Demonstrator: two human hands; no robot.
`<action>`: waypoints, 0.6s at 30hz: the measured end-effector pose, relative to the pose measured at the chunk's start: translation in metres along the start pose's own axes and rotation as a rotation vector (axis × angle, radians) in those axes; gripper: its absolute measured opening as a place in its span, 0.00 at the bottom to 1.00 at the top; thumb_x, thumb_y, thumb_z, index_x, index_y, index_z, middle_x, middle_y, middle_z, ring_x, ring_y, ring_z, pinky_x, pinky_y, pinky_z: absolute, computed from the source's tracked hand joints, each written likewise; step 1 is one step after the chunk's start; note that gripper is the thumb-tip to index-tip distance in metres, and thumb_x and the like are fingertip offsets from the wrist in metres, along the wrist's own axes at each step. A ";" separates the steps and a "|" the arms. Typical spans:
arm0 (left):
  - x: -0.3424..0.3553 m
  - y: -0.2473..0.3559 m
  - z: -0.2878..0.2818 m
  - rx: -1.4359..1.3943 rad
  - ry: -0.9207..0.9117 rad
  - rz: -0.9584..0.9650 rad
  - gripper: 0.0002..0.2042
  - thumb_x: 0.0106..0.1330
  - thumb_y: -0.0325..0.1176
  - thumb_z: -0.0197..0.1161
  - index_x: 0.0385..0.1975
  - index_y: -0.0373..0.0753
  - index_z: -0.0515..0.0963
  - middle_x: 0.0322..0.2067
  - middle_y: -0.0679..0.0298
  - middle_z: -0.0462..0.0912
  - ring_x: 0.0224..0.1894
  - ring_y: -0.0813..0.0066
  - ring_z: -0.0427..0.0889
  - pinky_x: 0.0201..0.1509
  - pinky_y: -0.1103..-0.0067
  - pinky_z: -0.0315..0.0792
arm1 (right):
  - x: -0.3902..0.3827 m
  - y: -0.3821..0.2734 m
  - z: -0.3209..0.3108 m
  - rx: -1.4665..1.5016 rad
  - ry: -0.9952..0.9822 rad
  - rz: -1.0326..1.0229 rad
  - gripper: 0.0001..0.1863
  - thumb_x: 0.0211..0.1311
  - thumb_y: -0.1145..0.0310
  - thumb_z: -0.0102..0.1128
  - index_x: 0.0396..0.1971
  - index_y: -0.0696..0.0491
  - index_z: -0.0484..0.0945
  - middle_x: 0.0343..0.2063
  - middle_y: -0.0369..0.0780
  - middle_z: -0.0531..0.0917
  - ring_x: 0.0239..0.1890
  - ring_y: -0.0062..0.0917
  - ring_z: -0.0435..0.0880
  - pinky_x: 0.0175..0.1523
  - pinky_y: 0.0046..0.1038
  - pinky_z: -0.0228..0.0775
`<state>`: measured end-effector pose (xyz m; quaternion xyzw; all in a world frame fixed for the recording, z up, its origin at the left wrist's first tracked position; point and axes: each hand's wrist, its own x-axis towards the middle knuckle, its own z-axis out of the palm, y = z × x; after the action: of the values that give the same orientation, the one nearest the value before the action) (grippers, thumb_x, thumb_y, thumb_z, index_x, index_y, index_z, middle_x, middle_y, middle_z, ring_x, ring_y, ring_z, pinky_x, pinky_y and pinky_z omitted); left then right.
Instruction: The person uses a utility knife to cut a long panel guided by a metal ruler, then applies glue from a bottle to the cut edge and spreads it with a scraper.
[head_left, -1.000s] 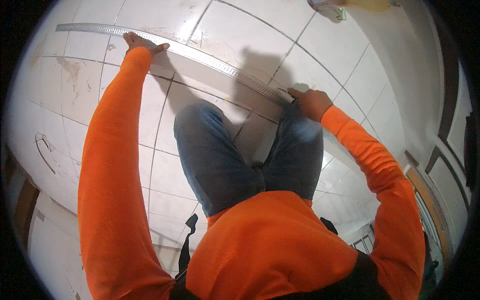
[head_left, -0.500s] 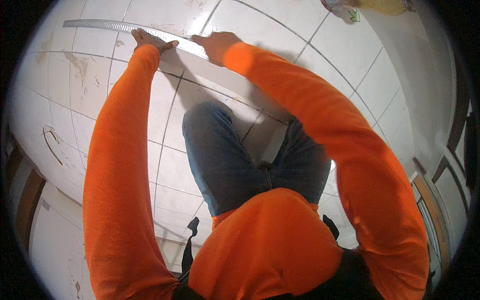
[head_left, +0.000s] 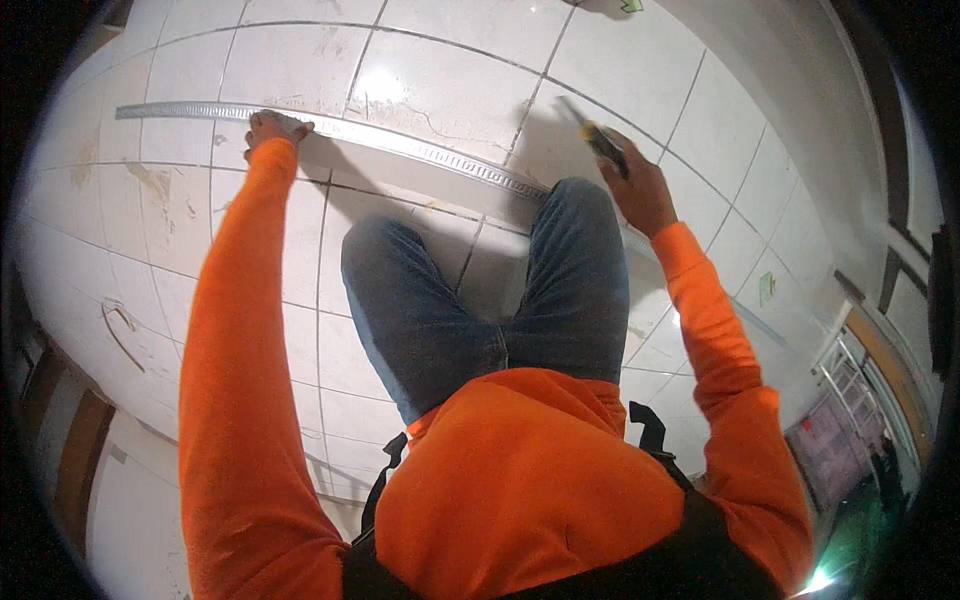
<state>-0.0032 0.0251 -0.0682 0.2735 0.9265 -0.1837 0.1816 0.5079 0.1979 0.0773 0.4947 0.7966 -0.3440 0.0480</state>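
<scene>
Half a second ago the right hand (head_left: 638,188) was on the silver strip near the left hand (head_left: 272,132); now, in the head view, it is off to the right, beyond the right knee, and apart from the strip. Its fingers are closed around the black-and-yellow handle of a knife (head_left: 604,148), whose thin, flat grey blade points away. At the left, the other hand rests on the silver strip (head_left: 420,150), thumb spread away from the fingers; whether those fingers touch one another I cannot tell. Long, narrow and shiny, the strip bears a repeating angular pattern and lies across smooth, smudged white floor tiles (head_left: 285,65), ahead of the worn blue denim jeans (head_left: 420,305). Soft orange sleeves (head_left: 240,380) cover both arms.
</scene>
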 end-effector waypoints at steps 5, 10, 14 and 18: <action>-0.104 0.095 0.018 -0.136 -0.089 0.526 0.32 0.55 0.53 0.64 0.52 0.33 0.68 0.48 0.44 0.76 0.48 0.48 0.78 0.55 0.63 0.71 | -0.066 0.127 0.032 0.201 0.159 0.453 0.18 0.61 0.62 0.60 0.42 0.60 0.71 0.24 0.41 0.78 0.20 0.21 0.78 0.28 0.26 0.73; -0.195 0.180 0.056 -0.209 -0.326 0.367 0.44 0.43 0.61 0.71 0.53 0.31 0.67 0.53 0.44 0.71 0.56 0.50 0.73 0.59 0.66 0.70 | -0.107 0.196 0.072 0.582 0.081 0.608 0.22 0.57 0.60 0.64 0.43 0.59 0.69 0.28 0.42 0.78 0.24 0.26 0.80 0.32 0.28 0.74; -0.187 0.193 0.065 -0.339 -0.441 0.259 0.49 0.34 0.59 0.78 0.54 0.31 0.66 0.54 0.43 0.70 0.56 0.51 0.72 0.61 0.68 0.69 | -0.104 0.208 0.091 0.308 0.009 0.402 0.24 0.54 0.57 0.63 0.46 0.55 0.67 0.40 0.52 0.79 0.46 0.50 0.78 0.49 0.41 0.70; -0.178 0.201 0.056 -0.283 -0.579 0.374 0.49 0.34 0.57 0.78 0.51 0.24 0.67 0.54 0.41 0.71 0.54 0.50 0.75 0.57 0.68 0.73 | -0.099 0.210 0.100 0.219 -0.019 0.489 0.27 0.52 0.58 0.65 0.47 0.54 0.64 0.39 0.53 0.80 0.45 0.52 0.78 0.50 0.43 0.70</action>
<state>0.2651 0.0795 -0.0876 0.3470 0.7870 -0.0871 0.5026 0.7039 0.1211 -0.0629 0.6715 0.6109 -0.4110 0.0834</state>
